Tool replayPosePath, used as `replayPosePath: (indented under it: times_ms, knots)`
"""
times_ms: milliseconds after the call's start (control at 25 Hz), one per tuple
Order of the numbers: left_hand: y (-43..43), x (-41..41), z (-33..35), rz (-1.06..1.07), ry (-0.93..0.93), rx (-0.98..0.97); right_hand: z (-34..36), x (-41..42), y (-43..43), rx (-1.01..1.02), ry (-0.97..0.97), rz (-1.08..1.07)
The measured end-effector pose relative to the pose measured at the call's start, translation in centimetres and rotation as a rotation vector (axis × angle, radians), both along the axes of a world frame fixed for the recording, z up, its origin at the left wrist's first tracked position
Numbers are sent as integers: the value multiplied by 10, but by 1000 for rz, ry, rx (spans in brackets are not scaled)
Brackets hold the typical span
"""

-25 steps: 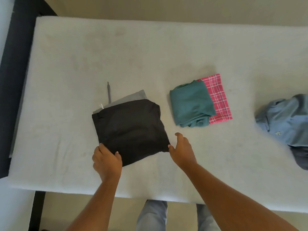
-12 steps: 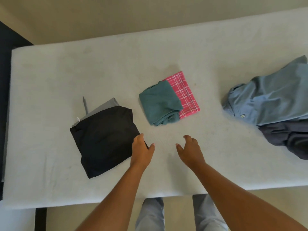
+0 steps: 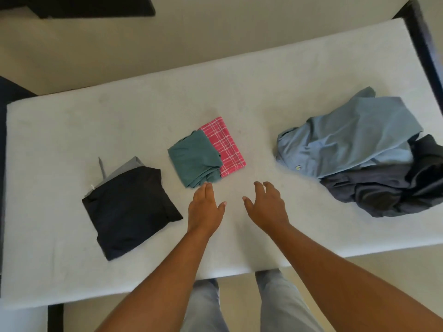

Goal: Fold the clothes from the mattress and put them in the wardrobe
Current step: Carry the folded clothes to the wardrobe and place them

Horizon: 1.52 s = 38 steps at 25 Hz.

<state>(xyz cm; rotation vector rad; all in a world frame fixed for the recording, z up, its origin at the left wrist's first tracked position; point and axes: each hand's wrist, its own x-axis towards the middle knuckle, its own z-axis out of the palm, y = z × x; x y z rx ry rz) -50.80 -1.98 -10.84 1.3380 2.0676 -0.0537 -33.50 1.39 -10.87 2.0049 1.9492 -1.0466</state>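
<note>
A folded black garment [image 3: 127, 209] lies on the white mattress [image 3: 239, 97] at the left, on top of a grey folded piece [image 3: 127, 165]. In the middle sits a folded teal garment [image 3: 194, 161] over a folded red plaid cloth [image 3: 226, 144]. At the right, a crumpled light blue shirt [image 3: 347, 137] rests on a crumpled dark grey garment [image 3: 388, 190]. My left hand [image 3: 205, 207] hovers open just below the teal garment, fingertips near its edge. My right hand [image 3: 267, 204] is open over bare mattress, left of the crumpled pile. Neither hand holds anything.
A dark bed frame [image 3: 424, 49] runs along the mattress's right end. Beige floor lies beyond the far edge, with a dark object [image 3: 96, 6] at the top left. My legs in light trousers [image 3: 275, 303] stand at the near edge.
Both hands have left the black folded garment and moved right, towards the middle. The view has swung right, bringing the crumpled blue and dark garments fully into sight.
</note>
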Motion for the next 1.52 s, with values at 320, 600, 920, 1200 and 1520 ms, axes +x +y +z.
replayPosePath:
  times_ms: [320, 600, 920, 1200, 1520]
  knots:
    - [-11, 27, 51, 210, -55, -13, 53, 18, 19, 42, 0, 231]
    - [34, -49, -66, 684, -308, 58, -36, -41, 88, -119, 161, 173]
    - [101, -126, -168, 1120, -559, 31, -149, -130, 150, -177, 326, 19]
    - [113, -123, -123, 1220, -1080, 162, -133, -136, 151, -411, 702, -390]
    - [145, -84, -116, 1185, -1482, -66, -105, -98, 173, -339, 897, -748]
